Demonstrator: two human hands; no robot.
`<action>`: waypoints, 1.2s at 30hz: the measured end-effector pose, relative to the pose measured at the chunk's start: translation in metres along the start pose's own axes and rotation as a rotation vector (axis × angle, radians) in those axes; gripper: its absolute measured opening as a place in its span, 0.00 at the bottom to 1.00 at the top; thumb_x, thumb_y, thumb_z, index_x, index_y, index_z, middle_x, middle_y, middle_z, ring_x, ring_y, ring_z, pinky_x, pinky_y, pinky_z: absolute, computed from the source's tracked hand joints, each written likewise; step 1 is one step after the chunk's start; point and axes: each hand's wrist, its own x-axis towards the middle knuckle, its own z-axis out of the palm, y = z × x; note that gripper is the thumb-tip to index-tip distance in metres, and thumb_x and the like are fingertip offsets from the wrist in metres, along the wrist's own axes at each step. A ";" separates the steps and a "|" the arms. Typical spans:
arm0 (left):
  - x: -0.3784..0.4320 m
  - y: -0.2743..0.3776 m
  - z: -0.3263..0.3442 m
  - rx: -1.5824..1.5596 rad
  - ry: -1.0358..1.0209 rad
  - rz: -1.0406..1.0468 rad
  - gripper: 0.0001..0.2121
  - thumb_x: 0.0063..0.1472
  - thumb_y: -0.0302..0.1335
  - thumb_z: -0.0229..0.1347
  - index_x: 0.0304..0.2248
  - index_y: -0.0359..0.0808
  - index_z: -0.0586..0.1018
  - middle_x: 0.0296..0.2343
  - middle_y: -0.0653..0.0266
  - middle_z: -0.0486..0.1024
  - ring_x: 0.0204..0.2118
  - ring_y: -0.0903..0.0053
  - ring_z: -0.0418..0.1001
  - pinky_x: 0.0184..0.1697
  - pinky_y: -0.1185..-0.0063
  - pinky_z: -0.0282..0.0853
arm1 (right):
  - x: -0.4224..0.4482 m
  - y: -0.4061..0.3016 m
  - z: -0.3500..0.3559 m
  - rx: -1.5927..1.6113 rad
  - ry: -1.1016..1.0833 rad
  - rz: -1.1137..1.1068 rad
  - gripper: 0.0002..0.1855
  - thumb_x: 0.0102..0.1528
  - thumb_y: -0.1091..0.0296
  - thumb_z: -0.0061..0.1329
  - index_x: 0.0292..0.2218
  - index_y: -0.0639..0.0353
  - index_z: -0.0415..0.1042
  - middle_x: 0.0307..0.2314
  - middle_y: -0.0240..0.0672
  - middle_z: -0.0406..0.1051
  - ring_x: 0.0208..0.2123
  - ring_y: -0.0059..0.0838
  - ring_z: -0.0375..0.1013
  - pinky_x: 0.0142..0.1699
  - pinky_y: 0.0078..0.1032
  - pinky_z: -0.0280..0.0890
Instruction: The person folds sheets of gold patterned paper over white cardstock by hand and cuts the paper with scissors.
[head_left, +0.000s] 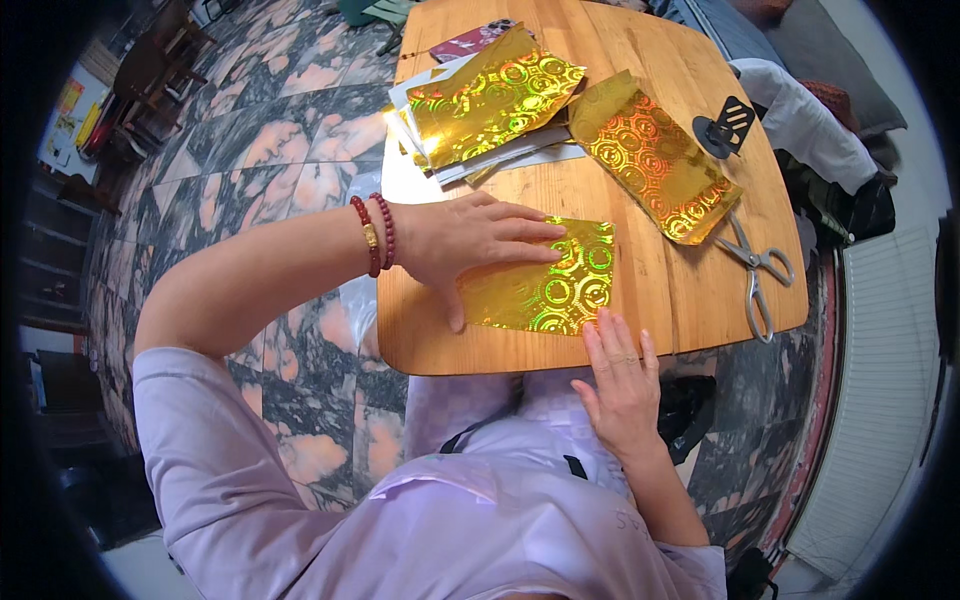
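A sheet of gold holographic foil (559, 292) with a ring pattern lies flat near the table's front edge. My left hand (480, 244), with two bead bracelets at the wrist, rests palm down and fingers spread over its left part. The fingertips of my right hand (619, 375) touch its lower right corner, palm down, fingers nearly straight; nothing shows in its grasp. A second gold foil piece (652, 161) lies at the right. Behind my left hand is a stack of gold foil (495, 101) over white and grey sheets. Metal scissors (752, 260) lie with blades apart at the right edge.
The wooden table (645, 300) has rounded corners. On it are a black slotted plastic object (724, 127) at the right and a dark red patterned item (480, 41) at the back. A cushioned seat with cloths stands beyond the right edge; a white radiator (862, 390) is farther right.
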 end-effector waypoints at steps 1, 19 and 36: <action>0.000 -0.001 0.000 0.003 0.001 0.006 0.69 0.34 0.53 0.78 0.74 0.48 0.51 0.74 0.62 0.44 0.76 0.57 0.44 0.74 0.56 0.48 | -0.001 0.001 0.001 0.004 0.003 -0.001 0.45 0.58 0.52 0.60 0.70 0.55 0.60 0.70 0.41 0.59 0.72 0.39 0.57 0.75 0.49 0.45; 0.005 0.023 0.013 -0.038 0.162 -0.121 0.58 0.48 0.69 0.66 0.70 0.42 0.59 0.71 0.53 0.53 0.74 0.56 0.49 0.73 0.56 0.48 | 0.031 0.156 -0.070 -0.375 0.454 0.503 0.13 0.59 0.64 0.60 0.37 0.63 0.73 0.35 0.44 0.70 0.41 0.48 0.73 0.46 0.44 0.68; 0.041 0.093 0.065 0.030 0.492 -0.329 0.51 0.58 0.63 0.60 0.70 0.38 0.59 0.68 0.53 0.57 0.73 0.54 0.50 0.74 0.55 0.42 | -0.083 0.100 -0.069 -0.022 0.357 0.644 0.14 0.60 0.66 0.61 0.42 0.63 0.73 0.33 0.48 0.78 0.34 0.55 0.78 0.38 0.43 0.71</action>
